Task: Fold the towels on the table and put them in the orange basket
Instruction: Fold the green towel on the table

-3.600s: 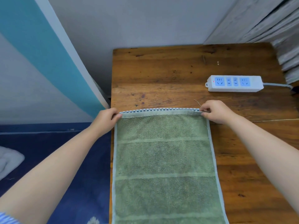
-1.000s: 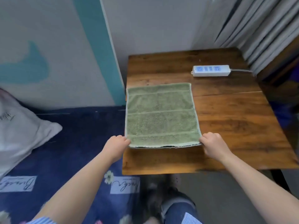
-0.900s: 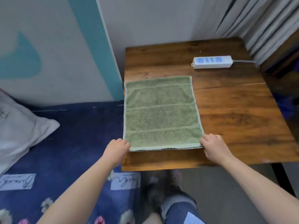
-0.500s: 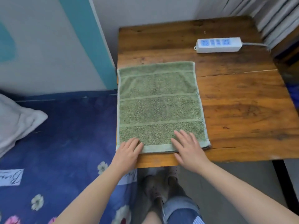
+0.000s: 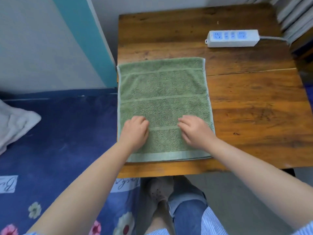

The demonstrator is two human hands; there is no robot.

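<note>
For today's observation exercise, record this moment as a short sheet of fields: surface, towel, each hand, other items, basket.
surface: wooden table
towel: green towel, folded, flat by the table's left edge
left hand: resting on the towel, gripping nothing
right hand: resting on the towel, fingers spread
other items: white power strip at the far right
basket: not in view

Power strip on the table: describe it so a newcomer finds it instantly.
On the brown wooden table, look to the far right corner, beyond the green terry towel. The white rectangular plastic power strip lies there flat, with blue sockets and a grey cord trailing right.
</note>
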